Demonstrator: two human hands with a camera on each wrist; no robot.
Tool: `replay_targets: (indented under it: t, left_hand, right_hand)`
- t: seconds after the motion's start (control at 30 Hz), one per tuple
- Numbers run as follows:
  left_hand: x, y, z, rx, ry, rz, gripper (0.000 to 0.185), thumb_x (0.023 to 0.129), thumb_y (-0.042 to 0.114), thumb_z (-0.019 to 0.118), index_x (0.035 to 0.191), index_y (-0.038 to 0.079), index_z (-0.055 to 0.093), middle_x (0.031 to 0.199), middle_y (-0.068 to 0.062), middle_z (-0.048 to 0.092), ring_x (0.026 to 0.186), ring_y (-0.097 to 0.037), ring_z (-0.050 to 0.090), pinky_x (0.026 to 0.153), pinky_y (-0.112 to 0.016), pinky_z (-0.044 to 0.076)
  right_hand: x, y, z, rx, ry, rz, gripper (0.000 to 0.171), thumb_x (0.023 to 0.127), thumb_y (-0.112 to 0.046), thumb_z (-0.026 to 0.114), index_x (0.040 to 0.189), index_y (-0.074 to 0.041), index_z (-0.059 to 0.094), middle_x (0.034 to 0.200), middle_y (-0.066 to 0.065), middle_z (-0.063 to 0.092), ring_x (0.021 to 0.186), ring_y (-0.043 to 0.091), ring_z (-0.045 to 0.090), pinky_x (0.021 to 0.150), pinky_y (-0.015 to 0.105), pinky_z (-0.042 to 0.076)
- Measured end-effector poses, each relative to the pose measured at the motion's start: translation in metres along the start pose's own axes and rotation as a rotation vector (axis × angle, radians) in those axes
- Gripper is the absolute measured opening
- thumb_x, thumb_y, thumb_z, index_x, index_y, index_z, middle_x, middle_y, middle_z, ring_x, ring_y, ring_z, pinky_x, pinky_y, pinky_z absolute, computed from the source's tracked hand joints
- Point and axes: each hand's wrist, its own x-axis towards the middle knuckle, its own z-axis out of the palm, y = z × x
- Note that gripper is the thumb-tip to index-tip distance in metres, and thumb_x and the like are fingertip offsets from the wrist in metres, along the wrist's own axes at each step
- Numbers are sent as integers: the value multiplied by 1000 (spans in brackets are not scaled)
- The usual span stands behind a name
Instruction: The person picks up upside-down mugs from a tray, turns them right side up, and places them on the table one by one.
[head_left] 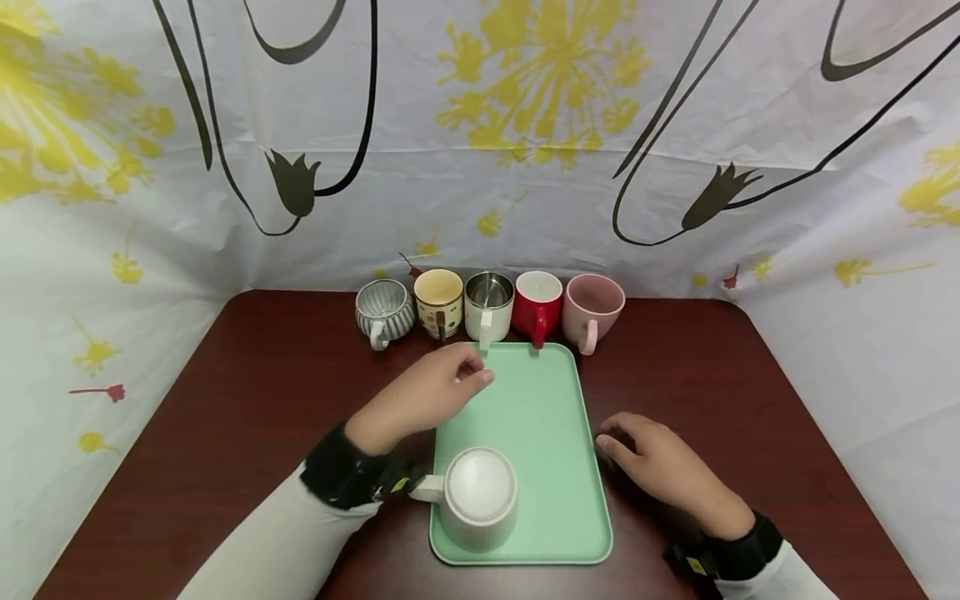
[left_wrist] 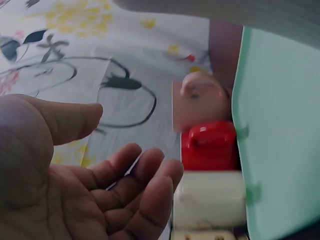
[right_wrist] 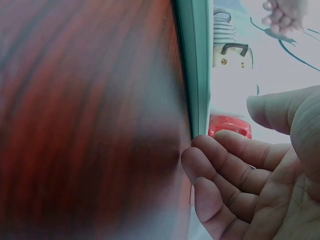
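My left hand [head_left: 423,396] hovers loosely open, empty, near the steel mug [head_left: 488,307]; a careless reach could topple it. Right hand [head_left: 660,467] rests open beside the tray [head_left: 547,400].

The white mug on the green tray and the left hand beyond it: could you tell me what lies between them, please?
Only bare green tray lies between the white mug and the left hand, as the head view shows.
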Motion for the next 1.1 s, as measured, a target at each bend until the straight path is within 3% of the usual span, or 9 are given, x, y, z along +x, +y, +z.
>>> replay_targets:
  t: [0.33, 0.53, 0.87, 1.1]
  left_hand:
    - [-34, -45, -7, -61, 4, -30, 21, 106, 34, 60, 120, 18, 65, 118, 1, 67, 106, -15, 63, 89, -39, 53]
    - [-45, -48, -10, -33, -64, 16, 18, 106, 32, 60, 116, 18, 66, 112, 3, 68, 105, -14, 63, 89, -38, 53]
    - [-57, -47, -17, -17, -249, 118, 29, 107, 37, 57, 124, 15, 66, 115, 6, 69, 113, -14, 63, 97, -42, 52]
    - [-64, -49, -19, 9, -366, 173, 20, 105, 39, 62, 116, 23, 68, 104, 13, 68, 98, -6, 62, 87, -29, 51]
  right_hand:
    - [0, 1, 0, -17, -3, 9, 23, 105, -38, 61, 116, -19, 70, 107, -6, 71, 94, 8, 64, 78, 32, 52]
    - [0, 2, 2, -13, -8, 21, 21, 106, -36, 61, 117, -19, 69, 108, -6, 71, 95, 8, 64, 78, 31, 52]
    - [0, 2, 2, -13, -4, 29, 23, 105, -36, 61, 117, -18, 70, 109, -5, 71, 99, 10, 66, 81, 34, 54]
    - [1, 0, -3, -23, -17, 24, 25, 106, -38, 60, 117, -18, 70, 108, -6, 71, 96, 8, 64, 79, 31, 53]
